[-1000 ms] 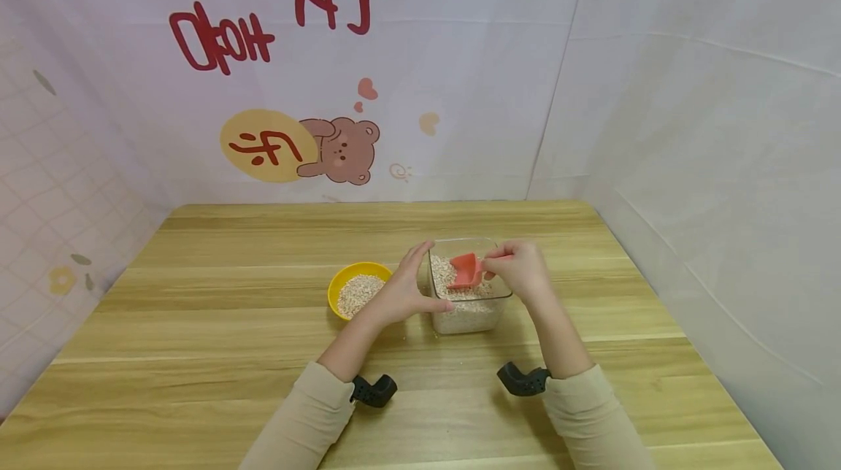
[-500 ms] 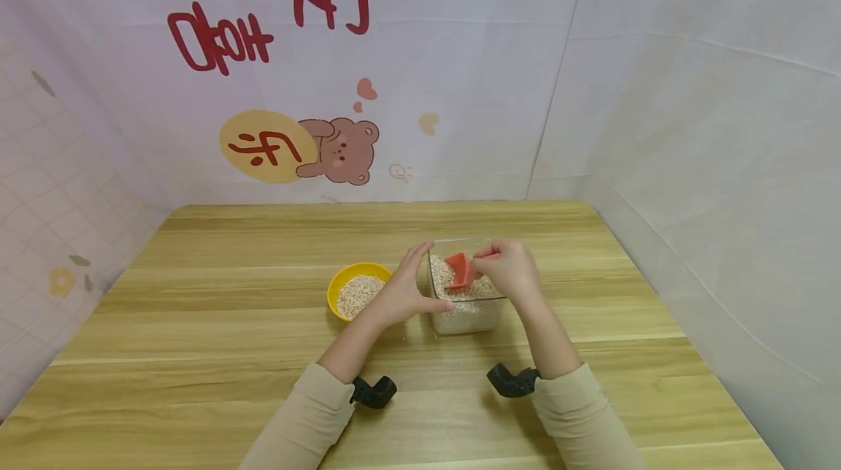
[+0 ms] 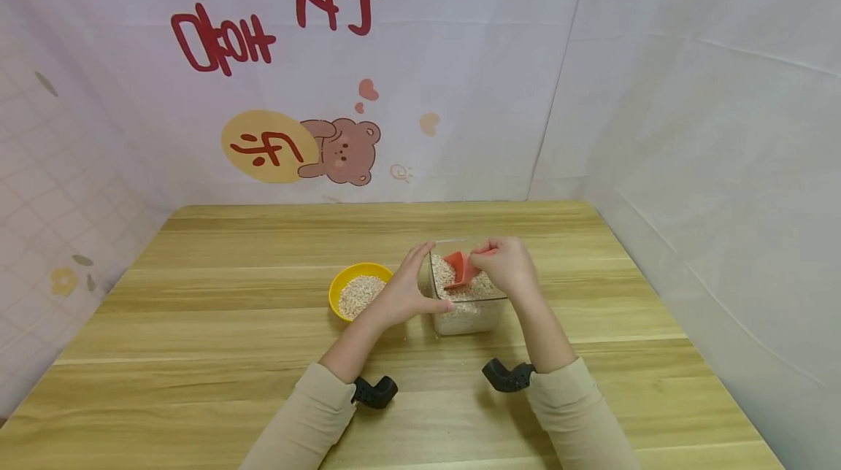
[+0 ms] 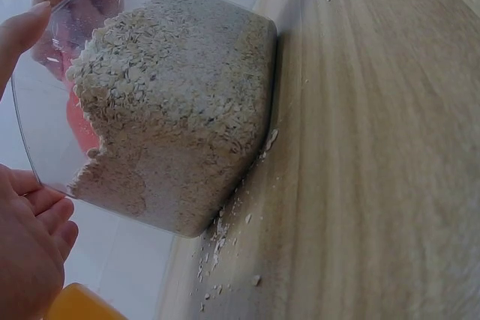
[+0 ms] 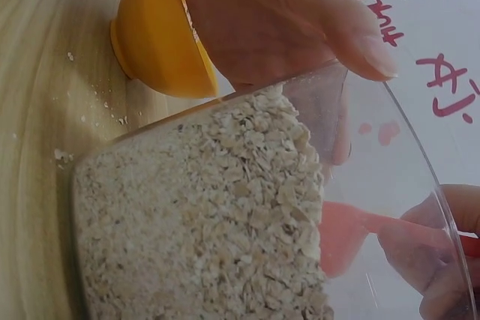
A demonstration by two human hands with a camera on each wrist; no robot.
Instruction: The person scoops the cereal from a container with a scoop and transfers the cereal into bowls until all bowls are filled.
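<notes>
In the head view a clear container [image 3: 466, 320] of rolled oats [image 3: 443, 276] stands on the table. My left hand [image 3: 402, 300] holds it by its left side, thumb on the near rim and fingers along the left wall. My right hand [image 3: 511, 266] grips the handle of a coral-red scoop [image 3: 455, 266], whose bowl is tilted and partly sunk in the oats. Through the clear wall in the right wrist view, the scoop [image 5: 341, 237] shows against the oats' edge. Left of the container is a yellow bowl [image 3: 336, 284] with oats inside, partly hidden by my left hand.
The wood-grain table [image 3: 230, 353] carries a few loose flakes [image 4: 217, 245] beside the container. Patterned white cloth [image 3: 460, 90] hangs behind and along both sides. Black camera mounts [image 3: 374, 392] sit at both wrists.
My right hand has moved a little left with the scoop, pushing it further left through the oats and tilting it. The left hand, container and bowl have stayed in place.
</notes>
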